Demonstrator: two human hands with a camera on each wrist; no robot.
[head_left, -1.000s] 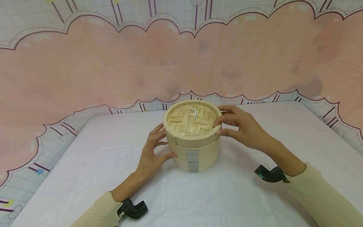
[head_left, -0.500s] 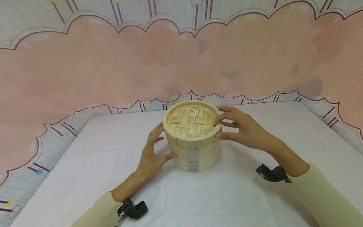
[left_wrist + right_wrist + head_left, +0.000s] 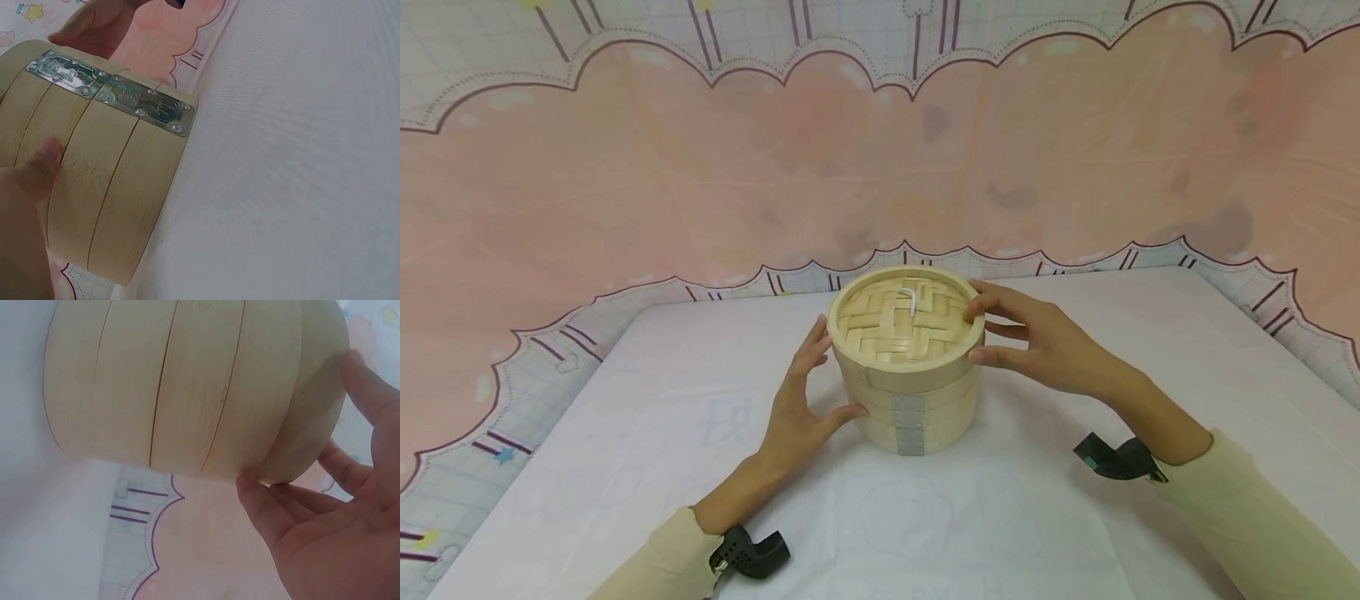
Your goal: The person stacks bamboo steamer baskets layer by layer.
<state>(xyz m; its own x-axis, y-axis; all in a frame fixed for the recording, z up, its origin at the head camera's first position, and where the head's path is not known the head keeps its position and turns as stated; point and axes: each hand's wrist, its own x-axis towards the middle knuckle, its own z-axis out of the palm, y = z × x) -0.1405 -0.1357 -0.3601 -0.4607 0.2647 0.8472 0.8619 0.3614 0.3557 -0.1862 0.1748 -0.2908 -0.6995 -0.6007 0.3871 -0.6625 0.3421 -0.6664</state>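
A round bamboo steamer (image 3: 880, 417) stands upright on the white tabletop, with riveted metal plates (image 3: 911, 425) down its front. On top sits its woven lid (image 3: 887, 329), which carries a small white loop (image 3: 913, 300). My left hand (image 3: 797, 425) spans the steamer's left side, fingers extended upward by the wall. In the left wrist view, the thumb (image 3: 45, 159) touches the wall beside the plates. At the lid's right rim, my right hand (image 3: 1052, 342) pinches the edge, thumb low on its side and a fingertip over the top. The steamer's inside is hidden.
White cloth covers the table (image 3: 700, 417). Behind it rises a pink patterned backdrop (image 3: 775, 167) with scalloped edging. Each wrist wears a black device, seen on the left wrist (image 3: 751, 552) and on the right wrist (image 3: 1116, 458).
The left fingers have straightened and drawn off the steamer's side a little, the thumb staying against the wall. The lid and my right hand have shifted very slightly left.
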